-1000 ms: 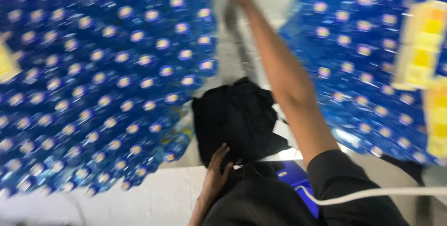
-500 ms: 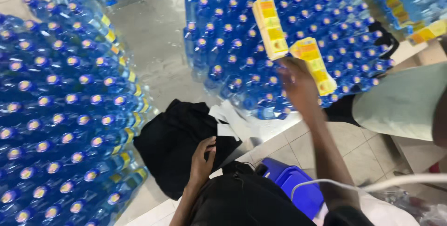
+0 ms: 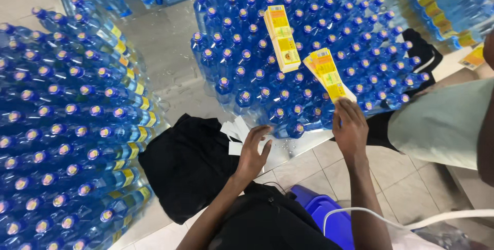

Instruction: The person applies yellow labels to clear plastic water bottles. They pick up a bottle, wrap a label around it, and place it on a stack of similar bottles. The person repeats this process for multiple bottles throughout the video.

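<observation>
My right hand (image 3: pixel 351 129) grips the near end of a fanned stack of yellow labels (image 3: pixel 327 74), held over a block of blue capped bottles (image 3: pixel 309 49). A second stack of yellow labels (image 3: pixel 281 37) lies flat on the bottle caps just left of it. My left hand (image 3: pixel 253 151) hovers with fingers spread over white paper strips (image 3: pixel 234 132) beside a black cloth bag (image 3: pixel 188 165), holding nothing.
A large block of blue bottles (image 3: pixel 67 121) fills the left side. More bottles (image 3: pixel 447 0) stand at the top right. Another person in a pale green garment (image 3: pixel 442 121) is at the right. A blue stool (image 3: pixel 321 209) and a white cable (image 3: pixel 411 219) are below me.
My right hand has drawn back toward me with the fanned labels. My left hand has lifted off the black bag and moved right to the white strips. The view has steadied.
</observation>
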